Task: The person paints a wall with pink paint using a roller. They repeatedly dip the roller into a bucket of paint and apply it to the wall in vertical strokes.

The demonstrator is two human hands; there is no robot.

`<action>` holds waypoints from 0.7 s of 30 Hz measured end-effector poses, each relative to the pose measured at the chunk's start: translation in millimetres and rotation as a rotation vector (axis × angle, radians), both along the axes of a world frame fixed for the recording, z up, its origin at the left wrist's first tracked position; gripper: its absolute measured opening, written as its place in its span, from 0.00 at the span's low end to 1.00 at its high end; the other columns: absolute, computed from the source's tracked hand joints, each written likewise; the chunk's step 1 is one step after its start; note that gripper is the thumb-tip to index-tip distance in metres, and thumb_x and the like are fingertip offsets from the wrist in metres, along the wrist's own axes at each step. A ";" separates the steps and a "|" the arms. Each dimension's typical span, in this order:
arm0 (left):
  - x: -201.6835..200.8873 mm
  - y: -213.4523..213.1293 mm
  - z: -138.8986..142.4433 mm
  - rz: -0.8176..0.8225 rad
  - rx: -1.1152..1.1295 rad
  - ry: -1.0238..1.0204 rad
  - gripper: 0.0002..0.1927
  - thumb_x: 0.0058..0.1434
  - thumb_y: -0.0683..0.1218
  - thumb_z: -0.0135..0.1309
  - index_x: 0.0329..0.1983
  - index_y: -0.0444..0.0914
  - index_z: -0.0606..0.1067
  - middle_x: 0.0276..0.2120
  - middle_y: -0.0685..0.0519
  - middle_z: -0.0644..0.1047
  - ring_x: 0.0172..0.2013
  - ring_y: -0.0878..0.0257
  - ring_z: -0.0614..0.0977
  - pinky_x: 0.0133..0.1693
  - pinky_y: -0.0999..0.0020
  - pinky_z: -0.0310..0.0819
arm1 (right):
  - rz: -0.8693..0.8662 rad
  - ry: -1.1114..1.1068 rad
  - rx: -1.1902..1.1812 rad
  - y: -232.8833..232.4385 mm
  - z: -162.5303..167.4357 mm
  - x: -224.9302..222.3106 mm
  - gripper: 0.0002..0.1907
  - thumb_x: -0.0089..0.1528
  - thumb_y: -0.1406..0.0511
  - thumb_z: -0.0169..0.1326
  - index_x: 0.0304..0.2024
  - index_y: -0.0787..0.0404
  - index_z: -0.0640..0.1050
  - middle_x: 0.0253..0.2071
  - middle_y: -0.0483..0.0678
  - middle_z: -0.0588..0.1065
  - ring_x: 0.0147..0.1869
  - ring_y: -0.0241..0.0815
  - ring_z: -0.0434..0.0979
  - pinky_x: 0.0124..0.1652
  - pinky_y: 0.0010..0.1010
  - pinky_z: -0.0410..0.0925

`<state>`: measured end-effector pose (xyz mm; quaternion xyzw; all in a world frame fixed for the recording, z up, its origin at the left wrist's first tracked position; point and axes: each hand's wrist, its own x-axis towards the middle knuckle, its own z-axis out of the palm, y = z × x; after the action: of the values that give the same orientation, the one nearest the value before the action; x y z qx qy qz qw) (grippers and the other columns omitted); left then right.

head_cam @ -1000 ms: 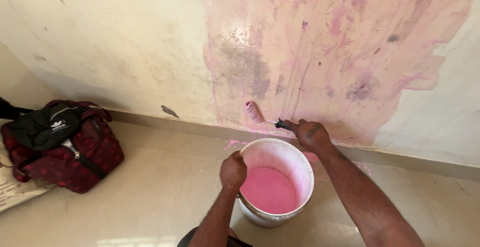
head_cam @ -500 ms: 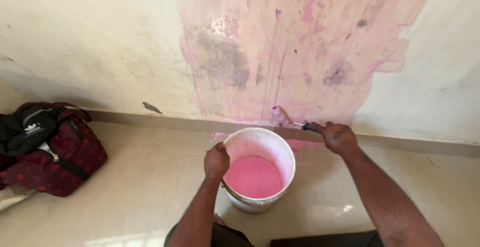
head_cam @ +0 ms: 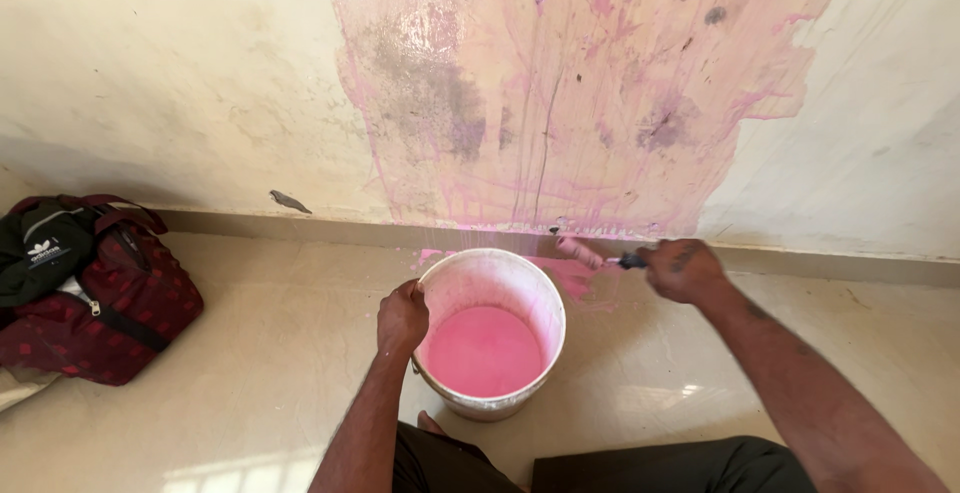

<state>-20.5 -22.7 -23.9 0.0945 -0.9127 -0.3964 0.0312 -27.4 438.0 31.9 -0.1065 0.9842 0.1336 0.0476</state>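
At the bottom centre, dark trousers [head_cam: 640,468] and 2 bare forearms. Just above, the left hand [head_cam: 402,318] is clenched on the rim of a white bucket [head_cam: 545,298] holding pink paint, standing on the pale floor [head_cam: 250,373]. Right of centre, the right hand [head_cam: 682,270] is wrapped around a small pink roller [head_cam: 582,251], low against the skirting. Beyond, the wall [head_cam: 150,83] carries a broad pink patch. A maroon bag [head_cam: 105,298] sits at left.
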 end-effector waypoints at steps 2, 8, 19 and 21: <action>2.1 -1.3 0.8 -0.002 -0.002 0.014 0.17 0.71 0.52 0.44 0.50 0.42 0.80 0.37 0.39 0.82 0.41 0.39 0.82 0.44 0.46 0.75 | 0.072 0.014 -0.028 -17.4 -8.4 -12.7 0.15 0.59 0.59 0.57 0.48 0.53 0.79 0.38 0.53 0.81 0.45 0.54 0.83 0.46 0.46 0.74; 7.5 -2.6 -4.8 0.004 -0.025 0.052 0.16 0.70 0.52 0.45 0.50 0.42 0.80 0.37 0.39 0.82 0.40 0.39 0.82 0.43 0.46 0.75 | 0.262 0.014 -0.156 -85.8 -30.5 -58.9 0.08 0.52 0.66 0.63 0.35 0.55 0.83 0.39 0.54 0.81 0.48 0.55 0.82 0.47 0.45 0.74; 27.1 -0.2 5.9 -0.001 -0.031 0.035 0.17 0.72 0.51 0.42 0.51 0.42 0.80 0.35 0.39 0.82 0.38 0.39 0.83 0.42 0.46 0.75 | 0.286 -0.016 -0.139 -165.6 -17.3 -107.3 0.07 0.53 0.64 0.65 0.31 0.61 0.83 0.39 0.57 0.81 0.47 0.56 0.82 0.47 0.44 0.74; 28.9 1.9 9.7 0.013 -0.010 0.007 0.17 0.71 0.51 0.42 0.52 0.43 0.80 0.34 0.40 0.82 0.38 0.40 0.82 0.42 0.46 0.75 | 0.246 -0.013 -0.121 -170.0 -22.2 -107.8 0.05 0.54 0.66 0.64 0.31 0.62 0.83 0.38 0.58 0.81 0.45 0.56 0.83 0.46 0.43 0.75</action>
<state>8.4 -20.8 -14.2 0.0988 -0.9139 -0.3920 0.0372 -135.2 268.0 9.7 -0.2297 0.9696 0.0780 0.0306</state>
